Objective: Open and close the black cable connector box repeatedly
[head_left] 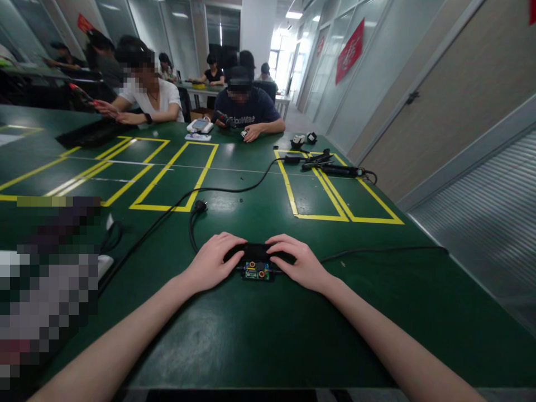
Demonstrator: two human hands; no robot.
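Note:
Between my hands is a black plastic cover (254, 250), like half of a power adapter case. My left hand (218, 258) grips its left end with thumb and fingers, and my right hand (295, 260) grips its right end. Just below the cover, nearer to me, a small circuit board (257, 271) with copper coils lies in a black tray-like shell. Black cables run out from both sides of the board, partly hidden under my hands. The left cable leads to a black mains plug (200, 206).
Yellow tape rectangles (176, 209) mark the green table (201, 346). A long black cable (218, 189) crosses toward a black tool (341, 170) at the far right. Two co-workers sit opposite, beside a white device (200, 125). The lower left is pixelated.

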